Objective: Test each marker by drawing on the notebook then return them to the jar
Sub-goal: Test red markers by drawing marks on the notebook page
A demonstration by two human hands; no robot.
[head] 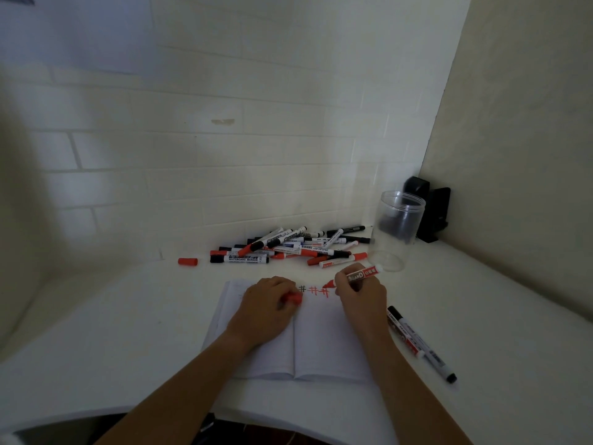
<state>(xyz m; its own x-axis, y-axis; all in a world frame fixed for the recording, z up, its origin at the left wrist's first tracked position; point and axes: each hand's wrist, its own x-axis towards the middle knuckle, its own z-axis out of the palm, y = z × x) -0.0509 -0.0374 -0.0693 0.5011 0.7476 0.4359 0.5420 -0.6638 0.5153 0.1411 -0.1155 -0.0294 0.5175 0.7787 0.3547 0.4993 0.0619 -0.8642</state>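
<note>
Right fingers (348, 285) gripped the marker (356, 275), tip down-left on the notebook (321, 335); left fingers (284, 300) pinched its cap (293, 298), just left

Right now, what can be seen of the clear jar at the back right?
The clear jar is a see-through plastic cylinder standing upright and open-topped on the white table, near the wall corner. Its rim looks threaded. No markers show inside; dark shapes show through it. Its clear lid lies flat in front. No hand touches it.
</note>
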